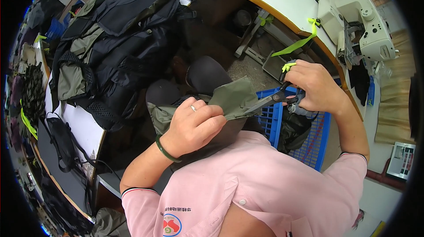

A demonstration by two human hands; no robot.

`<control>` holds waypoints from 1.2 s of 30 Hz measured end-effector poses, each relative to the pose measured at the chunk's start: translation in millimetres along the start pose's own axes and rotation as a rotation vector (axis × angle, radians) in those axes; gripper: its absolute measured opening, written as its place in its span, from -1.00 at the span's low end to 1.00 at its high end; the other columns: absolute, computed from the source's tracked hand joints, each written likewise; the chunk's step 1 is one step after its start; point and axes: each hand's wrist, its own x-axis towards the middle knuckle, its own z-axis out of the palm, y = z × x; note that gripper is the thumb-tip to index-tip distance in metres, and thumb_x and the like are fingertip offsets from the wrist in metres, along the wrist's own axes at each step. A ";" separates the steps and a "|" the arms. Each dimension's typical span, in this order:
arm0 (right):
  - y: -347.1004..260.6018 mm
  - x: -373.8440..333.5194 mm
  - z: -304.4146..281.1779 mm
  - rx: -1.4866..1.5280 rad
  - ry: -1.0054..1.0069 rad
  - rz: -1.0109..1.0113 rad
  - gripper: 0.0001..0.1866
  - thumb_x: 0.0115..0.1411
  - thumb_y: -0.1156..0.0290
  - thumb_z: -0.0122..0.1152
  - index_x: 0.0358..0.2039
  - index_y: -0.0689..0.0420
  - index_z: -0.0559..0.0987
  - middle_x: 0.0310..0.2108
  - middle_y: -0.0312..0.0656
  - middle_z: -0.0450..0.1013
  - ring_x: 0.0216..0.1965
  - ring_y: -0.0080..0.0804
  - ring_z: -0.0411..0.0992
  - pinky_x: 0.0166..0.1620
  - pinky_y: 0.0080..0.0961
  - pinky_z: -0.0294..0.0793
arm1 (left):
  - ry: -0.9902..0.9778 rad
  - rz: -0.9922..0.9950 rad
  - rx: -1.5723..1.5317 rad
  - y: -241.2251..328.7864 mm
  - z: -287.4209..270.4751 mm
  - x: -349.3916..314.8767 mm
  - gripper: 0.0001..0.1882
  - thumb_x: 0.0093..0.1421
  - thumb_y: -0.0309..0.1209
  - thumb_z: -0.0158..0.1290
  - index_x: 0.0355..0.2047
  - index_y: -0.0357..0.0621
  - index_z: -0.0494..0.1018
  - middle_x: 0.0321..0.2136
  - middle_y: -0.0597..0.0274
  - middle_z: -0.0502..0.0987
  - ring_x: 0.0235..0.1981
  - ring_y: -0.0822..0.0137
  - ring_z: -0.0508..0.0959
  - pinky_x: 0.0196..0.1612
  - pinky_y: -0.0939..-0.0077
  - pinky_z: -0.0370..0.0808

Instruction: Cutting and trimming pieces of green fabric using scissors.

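My left hand (194, 125) is closed on a piece of olive-green fabric (234, 97) that lies over my lap. A ring and a green bangle are on that hand and wrist. My right hand (314, 86) grips a pair of scissors (270, 100) by the black handles, some of which are wrapped in yellow-green and grey cloth. The blades point left, and their tips are at the right edge of the fabric. Whether the blades are cutting into it, I cannot tell. The fabric's lower part hangs dark between my hands and body.
Black and olive backpacks (128, 29) are piled on the white table at left. A blue plastic basket (324, 142) holding dark fabric stands beside my right side. A white sewing machine (360, 20) sits on the table at upper right, with a yellow-green ribbon (296, 47) hanging off it.
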 end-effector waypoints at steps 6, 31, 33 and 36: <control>0.5 5.5 9.1 0.092 -0.034 -0.034 -0.77 -0.23 0.53 0.27 -0.47 0.14 0.48 -0.53 -0.18 0.37 -0.39 -0.17 0.40 -0.38 -0.31 0.41 | -0.007 0.006 -0.013 -0.4 2.1 1.7 -0.77 -0.14 -0.54 0.23 -0.42 -0.13 0.46 -0.40 0.29 0.50 -0.57 0.39 0.37 -0.50 0.50 0.25; -18.7 17.8 30.8 0.641 0.048 0.143 -0.50 -0.24 0.39 0.61 -0.34 0.22 0.48 -0.49 -0.22 0.42 -0.39 -0.42 0.43 -0.30 -0.49 0.39 | -0.009 -0.095 -0.105 1.7 -0.2 3.5 -0.78 -0.10 -0.59 0.23 -0.40 -0.15 0.47 -0.43 0.27 0.48 -0.55 0.33 0.39 -0.49 0.51 0.30; -36.9 23.3 43.4 0.886 -0.041 0.221 -0.60 -0.12 0.46 0.55 -0.35 0.22 0.47 -0.46 -0.25 0.45 -0.37 -0.50 0.44 -0.25 -0.54 0.42 | -0.041 -0.464 -0.442 5.5 0.5 6.3 -0.82 -0.01 -0.60 0.21 -0.37 -0.19 0.49 -0.45 0.28 0.47 -0.55 0.41 0.41 -0.47 0.58 0.32; -41.3 36.1 44.0 0.914 -0.056 0.195 -0.70 -0.02 0.54 0.45 -0.35 0.21 0.46 -0.43 -0.26 0.48 -0.37 -0.57 0.44 -0.23 -0.57 0.43 | -0.182 -0.918 -1.027 -4.2 -3.0 5.6 -0.82 0.10 -0.59 0.19 -0.25 -0.24 0.52 -0.44 0.37 0.49 -0.49 0.56 0.44 -0.43 0.69 0.36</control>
